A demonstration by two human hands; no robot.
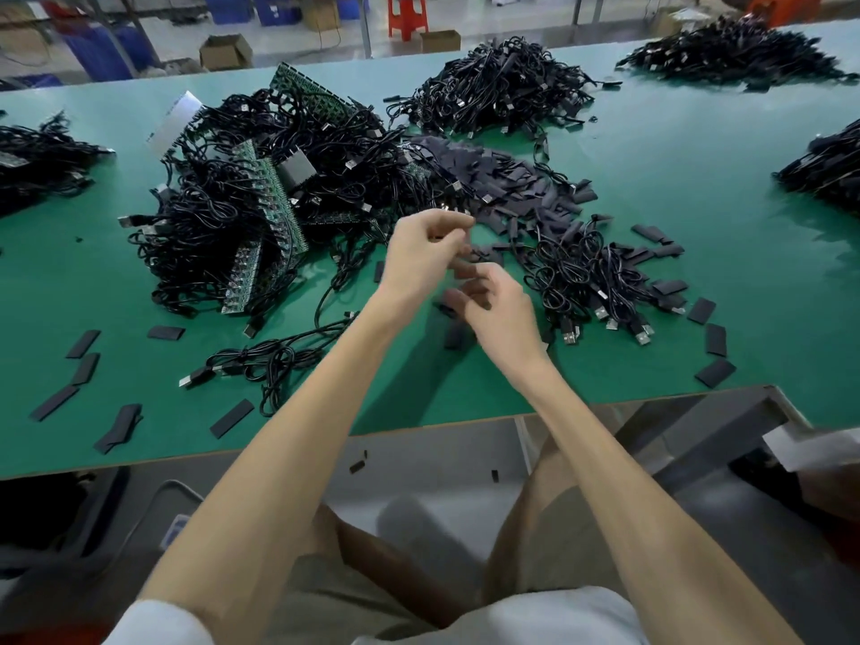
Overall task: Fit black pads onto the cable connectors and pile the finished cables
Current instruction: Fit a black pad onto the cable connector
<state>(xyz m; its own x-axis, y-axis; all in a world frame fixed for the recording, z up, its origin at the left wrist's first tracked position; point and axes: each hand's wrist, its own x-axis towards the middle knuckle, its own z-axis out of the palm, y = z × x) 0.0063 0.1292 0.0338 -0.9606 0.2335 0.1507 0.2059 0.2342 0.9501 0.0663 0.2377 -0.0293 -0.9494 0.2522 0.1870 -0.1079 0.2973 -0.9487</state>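
Observation:
Over the green table (698, 225), my left hand (426, 258) is raised with its fingers curled, pinching a small dark piece that is blurred. Just below and to the right, my right hand (500, 314) curls its fingers round a black pad (449, 302). A heap of loose black pads (502, 188) lies right behind both hands. A tangle of black cables with green circuit boards (242, 202) fills the left centre. To the right of my hands sits a pile of cables (591, 281) with their USB plugs pointing toward me.
More cable heaps lie at the back (502, 86), far right (828, 169) and far left (37, 160). Stray pads (83, 342) dot the near table, and one loose cable (260, 360) lies near the front edge. Boxes and a red stool (407, 14) stand beyond.

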